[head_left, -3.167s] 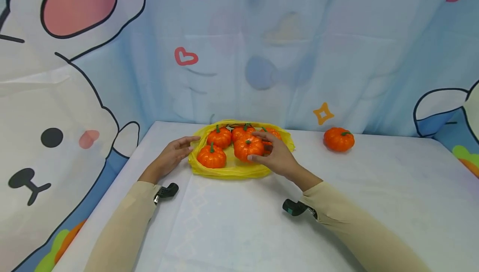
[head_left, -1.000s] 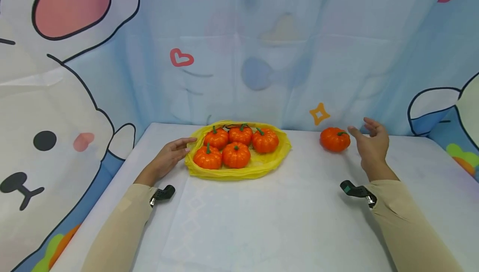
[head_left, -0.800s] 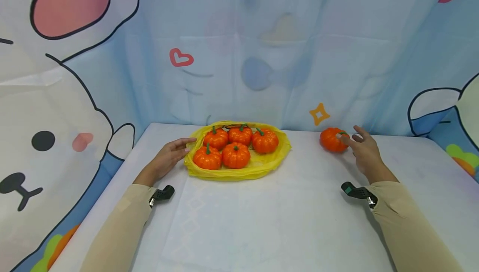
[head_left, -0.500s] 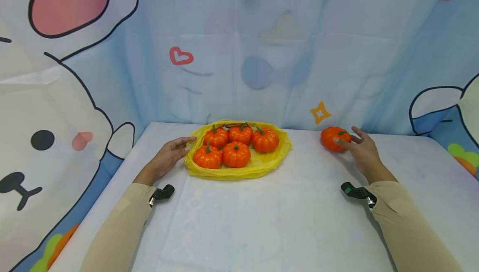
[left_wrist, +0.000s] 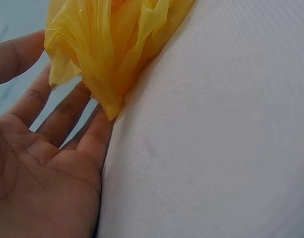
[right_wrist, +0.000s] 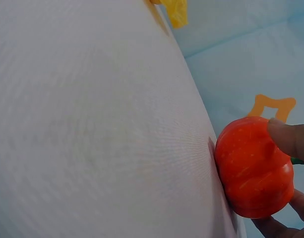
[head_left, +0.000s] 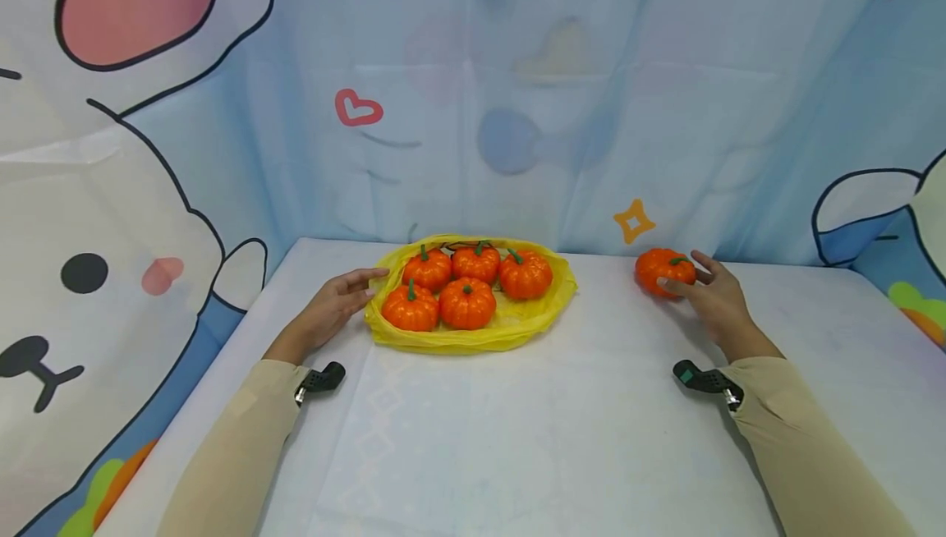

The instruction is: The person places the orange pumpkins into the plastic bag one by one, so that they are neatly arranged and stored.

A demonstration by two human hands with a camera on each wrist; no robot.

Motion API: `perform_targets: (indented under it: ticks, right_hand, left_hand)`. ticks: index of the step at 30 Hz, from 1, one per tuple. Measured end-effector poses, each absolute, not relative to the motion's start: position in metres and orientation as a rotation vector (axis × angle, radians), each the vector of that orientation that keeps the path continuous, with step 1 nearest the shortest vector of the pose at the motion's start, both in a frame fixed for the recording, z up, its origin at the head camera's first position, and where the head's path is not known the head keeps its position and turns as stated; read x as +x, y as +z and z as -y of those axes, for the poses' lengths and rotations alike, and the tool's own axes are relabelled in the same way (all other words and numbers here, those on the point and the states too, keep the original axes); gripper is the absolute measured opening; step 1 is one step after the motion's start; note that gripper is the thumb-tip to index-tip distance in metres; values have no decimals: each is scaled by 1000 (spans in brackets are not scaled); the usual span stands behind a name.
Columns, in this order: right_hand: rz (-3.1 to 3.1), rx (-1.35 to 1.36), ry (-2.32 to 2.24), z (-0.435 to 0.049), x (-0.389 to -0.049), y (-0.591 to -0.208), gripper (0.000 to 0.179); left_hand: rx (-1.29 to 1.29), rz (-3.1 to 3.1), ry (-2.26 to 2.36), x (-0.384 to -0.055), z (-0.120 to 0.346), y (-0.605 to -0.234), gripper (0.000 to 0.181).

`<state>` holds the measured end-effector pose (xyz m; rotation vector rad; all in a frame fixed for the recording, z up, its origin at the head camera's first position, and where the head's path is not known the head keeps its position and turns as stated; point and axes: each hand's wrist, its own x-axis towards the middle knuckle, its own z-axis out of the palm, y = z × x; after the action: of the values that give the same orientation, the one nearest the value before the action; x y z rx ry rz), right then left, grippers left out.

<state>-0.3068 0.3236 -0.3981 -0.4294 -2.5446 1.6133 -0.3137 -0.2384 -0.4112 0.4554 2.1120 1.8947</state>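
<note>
On the table's right side, my right hand (head_left: 715, 299) holds a small orange toy pumpkin (head_left: 660, 271) with a green stem. In the right wrist view the thumb presses one side of this pumpkin (right_wrist: 253, 171) while fingertips show at its lower edge. My left hand (head_left: 332, 307) lies at the left end of a yellow plastic bag (head_left: 443, 343), its fingers extended. Seen from the left wrist, those fingers reach along the bag's gathered edge (left_wrist: 112, 54). Several matching pumpkins (head_left: 467, 304) sit inside the opened bag, two at the front and the others behind.
A white cloth covers the table (head_left: 517, 438). Right behind its back edge hangs a light blue curtain (head_left: 443, 167) printed with cartoon figures. Each wrist carries a small black camera (head_left: 705, 377).
My right hand has let go of a pumpkin at the front of the bag, moved right past the lone pumpkin, then come back and closed on it. The left hand stays at the bag.
</note>
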Motion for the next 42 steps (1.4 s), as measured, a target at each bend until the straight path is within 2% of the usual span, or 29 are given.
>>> perform_targets:
  ticks: [11,23,34,42]
  right_hand:
    - [2549,-443,1532,-330,-306,-399,82]
    - [2515,-473,1586,-329,-300,-392,84]
    - [2386,-43,1781,-265,-287,-349,78]
    - [2417,254,1870,-206,-262,-344,75]
  left_hand:
    - [503,-2134,1879,-318,235,-409,49]
    - [468,-2134,1866,-318,232,-409,50]
    - [464,-2132,1876,-316,241,-413,51]
    - [459,-2127,1878,-314,241,-414,52]
